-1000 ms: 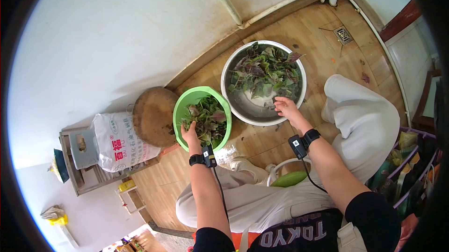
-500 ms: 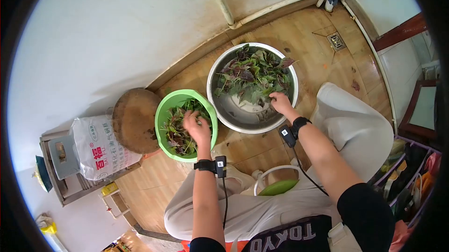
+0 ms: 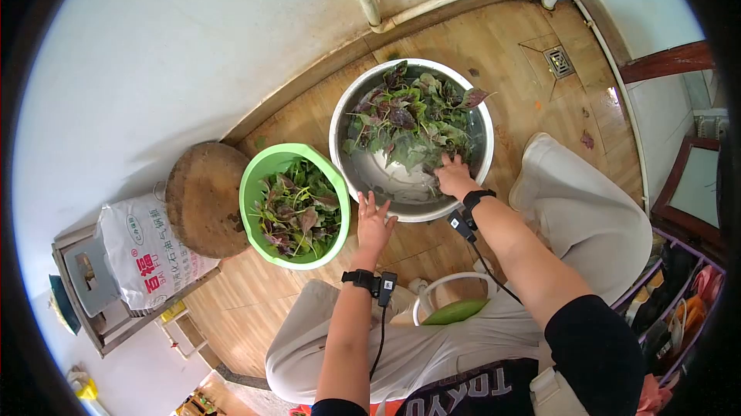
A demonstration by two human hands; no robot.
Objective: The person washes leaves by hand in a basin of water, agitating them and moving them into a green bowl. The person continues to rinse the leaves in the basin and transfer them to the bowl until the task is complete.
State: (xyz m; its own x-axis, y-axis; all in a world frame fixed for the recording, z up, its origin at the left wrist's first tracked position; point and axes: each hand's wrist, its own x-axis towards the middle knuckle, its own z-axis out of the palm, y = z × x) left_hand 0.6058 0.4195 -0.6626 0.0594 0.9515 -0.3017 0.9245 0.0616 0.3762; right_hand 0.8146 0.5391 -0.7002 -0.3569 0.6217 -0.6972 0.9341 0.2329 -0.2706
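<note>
While your left hand [image 3: 373, 221] hovers spread beside the green bowl [image 3: 255, 177], your right hand [image 3: 451, 177] pinches greens [image 3: 409, 119] in the steel basin [image 3: 347, 161]; their long axis is unclear.

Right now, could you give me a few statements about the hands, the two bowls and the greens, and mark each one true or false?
1. The right hand reaches into the steel bowl among the leafy greens. True.
2. The left hand grips a bunch of leaves. False: it is open with fingers spread, holding nothing, between the two bowls.
3. The green bowl is empty. False: it holds green and purple leaves.
4. The green bowl sits left of the steel bowl. True.
5. A round wooden board stands beside the green bowl. True.
</note>
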